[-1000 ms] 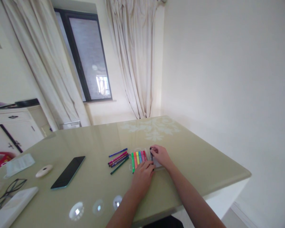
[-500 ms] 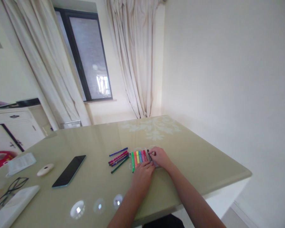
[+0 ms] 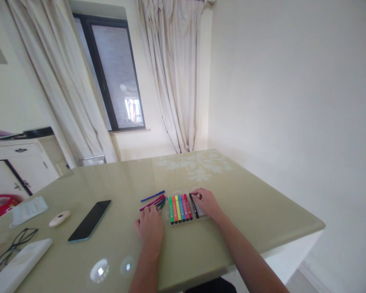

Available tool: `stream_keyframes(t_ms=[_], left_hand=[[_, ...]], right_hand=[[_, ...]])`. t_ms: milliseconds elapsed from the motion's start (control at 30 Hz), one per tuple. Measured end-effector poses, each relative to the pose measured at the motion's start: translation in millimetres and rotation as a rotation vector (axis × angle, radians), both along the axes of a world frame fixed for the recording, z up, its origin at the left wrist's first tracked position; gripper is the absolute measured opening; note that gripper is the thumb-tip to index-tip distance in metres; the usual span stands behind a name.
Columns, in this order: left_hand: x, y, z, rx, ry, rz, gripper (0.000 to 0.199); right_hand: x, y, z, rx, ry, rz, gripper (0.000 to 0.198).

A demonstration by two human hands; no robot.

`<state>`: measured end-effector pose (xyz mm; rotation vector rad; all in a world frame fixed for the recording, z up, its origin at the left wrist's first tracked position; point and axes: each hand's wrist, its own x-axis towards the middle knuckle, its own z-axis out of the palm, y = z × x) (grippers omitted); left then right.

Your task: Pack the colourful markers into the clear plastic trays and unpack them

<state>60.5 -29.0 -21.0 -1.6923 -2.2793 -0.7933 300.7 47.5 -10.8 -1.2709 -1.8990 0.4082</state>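
My left hand (image 3: 151,226) lies over the near end of the loose markers, fingers reaching forward and thumb apart. Its fingertips touch the group, beside a dark green marker (image 3: 161,203) that is partly covered. Pink-red markers (image 3: 152,202) and a blue marker (image 3: 153,196) lie just beyond. To the right, a clear plastic case (image 3: 177,224) lies unfolded, its left half filled with a row of several bright markers (image 3: 179,207). At the case's right half, my right hand (image 3: 205,202) pinches a black marker (image 3: 194,206) near its top end.
A phone (image 3: 90,221), a white rounded object (image 3: 59,218), a face mask (image 3: 29,211), glasses (image 3: 21,240) and a long white box (image 3: 20,266) lie on the left of the glossy table (image 3: 232,195). A wall stands at the right; the table's front edge is close to me.
My left hand has moved left from the case's bright markers to the loose markers, uncovering the row. My right hand stays at the black marker, which now shows more fully.
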Motion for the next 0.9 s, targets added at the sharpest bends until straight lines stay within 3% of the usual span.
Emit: stream_keyframes(t_ms=[167, 333, 400, 633, 900], left_hand=[[12.7, 2.8, 4.2, 0.178, -0.181, -0.108, 0.030], [40.2, 1.0, 9.7, 0.303, -0.332, -0.557, 0.018], [48.6, -1.0, 10.5, 0.331, -0.417, -0.670, 0.016], [56.4, -5.6, 8.8, 0.273, -0.445, -0.807, 0.033], [60.8, -0.7, 4.8, 0.360, -0.396, -0.715, 0.026]], right_hand=[[-3.4, -3.8, 7.1, 0.013, 0.131, 0.020, 0.021], [-15.7, -10.2, 12.5, -0.248, 0.493, 0.281, 0.038], [-18.7, -11.4, 13.9, -0.323, 0.596, 0.316, 0.039], [-15.3, -9.8, 15.6, -0.459, 0.912, 0.245, 0.038], [-16.4, -16.0, 20.1, -0.491, 0.837, 0.294, 0.051]])
